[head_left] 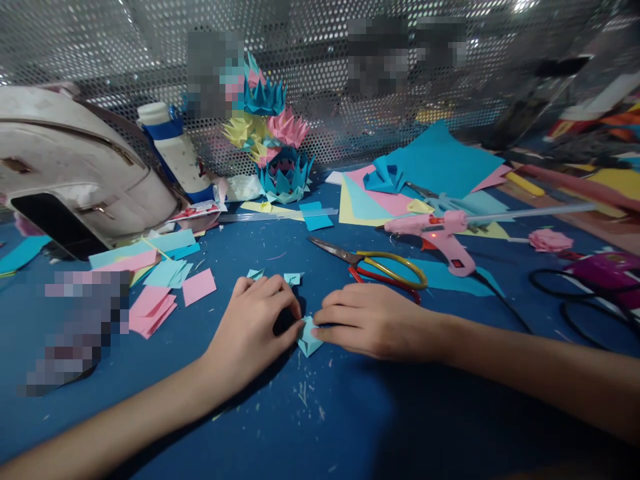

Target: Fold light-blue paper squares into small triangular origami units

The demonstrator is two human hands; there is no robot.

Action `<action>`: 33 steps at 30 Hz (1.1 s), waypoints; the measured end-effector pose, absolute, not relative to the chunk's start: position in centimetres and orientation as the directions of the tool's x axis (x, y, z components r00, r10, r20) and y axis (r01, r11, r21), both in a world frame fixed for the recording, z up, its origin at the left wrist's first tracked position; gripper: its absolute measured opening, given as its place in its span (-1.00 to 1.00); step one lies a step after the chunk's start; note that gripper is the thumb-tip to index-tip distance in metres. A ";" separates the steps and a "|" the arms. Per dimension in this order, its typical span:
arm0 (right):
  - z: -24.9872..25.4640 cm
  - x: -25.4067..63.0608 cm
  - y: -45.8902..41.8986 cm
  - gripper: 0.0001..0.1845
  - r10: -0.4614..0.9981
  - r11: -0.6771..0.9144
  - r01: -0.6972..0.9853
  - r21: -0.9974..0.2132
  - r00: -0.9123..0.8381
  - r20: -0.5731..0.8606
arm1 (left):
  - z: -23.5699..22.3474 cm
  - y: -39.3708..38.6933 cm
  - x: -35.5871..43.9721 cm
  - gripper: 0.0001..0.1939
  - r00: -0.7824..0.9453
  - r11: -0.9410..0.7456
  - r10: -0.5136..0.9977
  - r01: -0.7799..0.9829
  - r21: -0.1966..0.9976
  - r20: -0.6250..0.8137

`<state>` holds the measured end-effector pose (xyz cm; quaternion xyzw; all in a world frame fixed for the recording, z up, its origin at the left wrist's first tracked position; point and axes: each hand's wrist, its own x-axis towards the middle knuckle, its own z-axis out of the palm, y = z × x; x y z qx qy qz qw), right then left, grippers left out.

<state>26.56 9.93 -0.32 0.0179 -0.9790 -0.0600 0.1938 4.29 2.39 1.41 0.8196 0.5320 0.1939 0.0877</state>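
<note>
- Folded paper (309, 343): lay on the tabletop (240, 427), between the fingers of the left hand (263, 315) and those of the right hand (367, 321).
- Fingers: both sets pinched its opposite edges.
- Appearance: light blue, creased, with angular flaps tapering to a point.

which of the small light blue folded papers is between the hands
The piece nearest the camera, at the fingertips of the left hand and right hand; two other pieces lie beyond the left hand.
</note>
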 end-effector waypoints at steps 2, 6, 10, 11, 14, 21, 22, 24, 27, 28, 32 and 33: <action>-0.3 26.5 9.9 -0.74 -0.048 0.994 -0.007 0.105 -0.919 0.391 | 1.4 2.3 4.3 -0.88 0.363 -0.429 0.900 0.840 0.332 0.243; -0.2 26.5 9.8 -0.74 -0.022 0.996 0.016 0.085 -0.904 0.427 | 1.2 2.1 4.4 -0.87 0.380 -0.457 0.879 0.842 0.286 0.287; -0.3 26.4 9.8 -0.75 -0.014 0.995 0.027 0.091 -0.905 0.425 | 1.0 2.0 4.5 -0.89 0.402 -0.492 0.848 0.840 0.229 0.346; -0.4 26.4 9.9 -0.75 -0.012 0.995 0.030 0.093 -0.906 0.424 | 0.9 2.0 4.5 -0.88 0.410 -0.502 0.838 0.839 0.211 0.361; -0.4 26.4 9.9 -0.73 -0.026 0.995 0.015 0.095 -0.911 0.413 | 0.7 1.8 4.4 -0.83 0.438 -0.532 0.804 0.833 0.155 0.403; -0.1 26.4 9.9 -0.72 -0.042 0.996 -0.008 0.093 -0.929 0.369 | 0.6 1.0 4.3 -0.70 0.492 -0.587 0.728 0.807 0.064 0.477; -0.1 26.4 10.0 -0.70 -0.034 0.997 -0.005 0.082 -0.930 0.366 | 0.6 0.9 4.3 -0.70 0.499 -0.592 0.721 0.804 0.053 0.482; 0.1 26.4 10.0 -0.64 -0.025 0.998 -0.003 0.063 -0.934 0.357 | 0.6 0.6 4.3 -0.71 0.505 -0.594 0.708 0.804 0.030 0.494; 0.3 26.5 10.0 -0.60 -0.016 0.999 -0.005 0.035 -0.942 0.334 | 0.5 0.3 4.2 -0.74 0.509 -0.593 0.699 0.805 0.008 0.502; 0.3 26.6 10.0 -0.61 -0.012 1.000 -0.003 0.027 -0.943 0.333 | 0.4 0.2 4.1 -0.74 0.513 -0.596 0.699 0.803 0.009 0.498; 0.4 26.6 9.9 -0.66 0.025 0.999 0.015 -0.033 -0.938 0.345 | 0.1 0.1 3.5 -0.74 0.537 -0.631 0.704 0.773 0.062 0.464; 0.4 26.5 9.9 -0.67 0.034 0.998 0.015 -0.058 -0.940 0.338 | -0.1 0.2 3.3 -0.74 0.541 -0.638 0.705 0.766 0.078 0.458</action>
